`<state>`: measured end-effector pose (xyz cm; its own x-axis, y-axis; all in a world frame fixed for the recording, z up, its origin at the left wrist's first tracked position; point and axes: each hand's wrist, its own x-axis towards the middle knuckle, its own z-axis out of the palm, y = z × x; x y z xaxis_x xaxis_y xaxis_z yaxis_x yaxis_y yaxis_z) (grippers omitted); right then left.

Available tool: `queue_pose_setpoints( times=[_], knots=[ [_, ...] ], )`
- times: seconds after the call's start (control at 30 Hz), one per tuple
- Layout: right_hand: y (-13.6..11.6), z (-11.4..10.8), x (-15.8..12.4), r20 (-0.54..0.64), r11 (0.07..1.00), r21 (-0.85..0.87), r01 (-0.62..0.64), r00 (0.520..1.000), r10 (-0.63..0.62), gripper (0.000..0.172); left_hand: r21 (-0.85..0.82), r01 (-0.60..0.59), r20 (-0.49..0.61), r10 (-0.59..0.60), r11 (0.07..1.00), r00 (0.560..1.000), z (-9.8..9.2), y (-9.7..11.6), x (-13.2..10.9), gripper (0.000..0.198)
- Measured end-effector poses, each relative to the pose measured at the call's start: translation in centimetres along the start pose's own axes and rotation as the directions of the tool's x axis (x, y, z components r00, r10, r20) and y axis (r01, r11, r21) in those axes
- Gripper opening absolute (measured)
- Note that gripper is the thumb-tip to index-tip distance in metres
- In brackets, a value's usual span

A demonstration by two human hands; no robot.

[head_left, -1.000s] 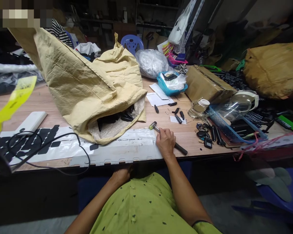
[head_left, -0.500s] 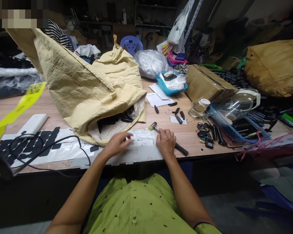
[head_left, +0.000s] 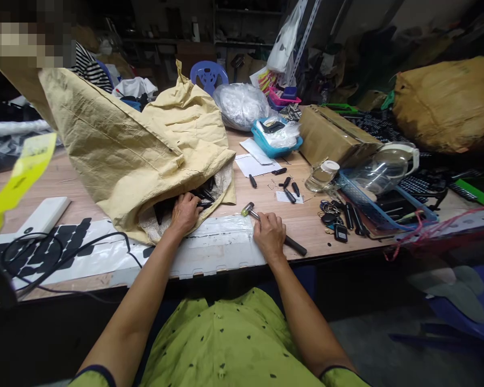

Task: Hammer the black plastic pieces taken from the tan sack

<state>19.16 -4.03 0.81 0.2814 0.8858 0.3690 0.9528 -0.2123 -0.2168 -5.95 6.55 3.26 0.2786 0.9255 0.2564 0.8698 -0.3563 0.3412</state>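
My right hand (head_left: 270,234) is closed around a small hammer (head_left: 296,246) lying across the table. Its metal head (head_left: 247,209) points left and away, and the black handle sticks out to the right of the fist. My left hand (head_left: 184,211) reaches into the mouth of a large beige cloth sack (head_left: 145,172). It touches black pieces (head_left: 205,194) that lie inside, and its fingertips are hidden among them. Below both hands, a pale board with clear tape (head_left: 221,244) lies along the table's front edge.
Several black pieces (head_left: 289,195) lie near white paper (head_left: 255,165). To the right are keys (head_left: 334,219), a jar (head_left: 322,176), a blue basket (head_left: 387,215) with a clear jug, and a cardboard box (head_left: 334,137). A black cable (head_left: 116,234) loops at the left.
My left hand has moved left and away, from above the taped board into the sack's mouth. My right hand stays closed on the hammer. The view has shifted slightly.
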Motion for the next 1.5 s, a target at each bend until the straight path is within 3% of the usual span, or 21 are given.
queue_pose_setpoints(
  times=[0.1,0.2,0.3,0.4,0.73,0.9,1.03,1.13,1.3,1.43,1.5],
  knots=[
    [0.0,0.0,-0.1,-0.003,1.0,0.0,0.003,1.0,-0.003,0.026,-0.053,-0.044,0.02,0.045,0.998,0.999,-1.0,0.6,-1.5,0.012],
    [0.1,0.1,-0.1,-0.014,1.0,0.008,0.008,1.0,-0.007,0.026,-0.189,-0.151,0.086,0.169,0.97,0.982,-1.2,1.7,-3.7,0.014],
    [0.2,0.1,-0.1,-0.02,1.0,0.016,0.008,1.0,-0.008,0.027,-0.282,-0.203,0.166,0.256,0.938,0.952,-0.5,3.2,-5.8,0.015],
    [0.2,0.1,-0.1,-0.02,1.0,0.015,0.006,1.0,-0.006,0.027,-0.297,-0.188,0.164,0.244,0.936,0.956,0.5,4.0,-7.0,0.017],
    [1.2,-0.2,0.3,-0.02,0.997,0.066,-0.051,0.998,0.052,0.019,-0.43,-0.089,0.128,0.158,0.898,0.979,1.4,3.4,-6.9,0.022],
    [2.1,-1.9,0.5,0.069,0.996,0.072,-0.047,0.997,0.042,0.015,-0.439,-0.075,0.126,0.144,0.895,0.981,1.7,3.5,-6.7,0.014],
    [2.0,-3.7,-1.1,0.115,0.994,0.09,-0.07,0.992,0.059,0.017,-0.419,-0.073,0.137,0.142,0.905,0.98,1.9,3.7,-6.6,0.016],
    [1.2,-4.7,-3.0,0.121,0.981,0.192,-0.002,0.992,-0.021,0.02,-0.408,-0.076,0.136,0.143,0.91,0.98,1.9,3.8,-6.7,0.016],
    [-0.7,-5.1,-5.0,0.027,0.897,0.343,0.279,0.952,-0.306,0.038,-0.402,-0.094,0.163,0.172,0.911,0.972,1.6,4.0,-6.6,0.017],
    [-1.7,-5.1,-5.3,0.141,0.883,0.369,0.289,0.922,-0.361,0.041,-0.413,-0.097,0.21,0.199,0.906,0.957,0.9,4.2,-6.3,0.017],
    [-2.0,-4.9,-5.4,0.142,0.87,0.398,0.292,0.917,-0.373,0.041,-0.408,-0.096,0.243,0.209,0.908,0.947,0.5,4.3,-6.1,0.016]
  ],
)
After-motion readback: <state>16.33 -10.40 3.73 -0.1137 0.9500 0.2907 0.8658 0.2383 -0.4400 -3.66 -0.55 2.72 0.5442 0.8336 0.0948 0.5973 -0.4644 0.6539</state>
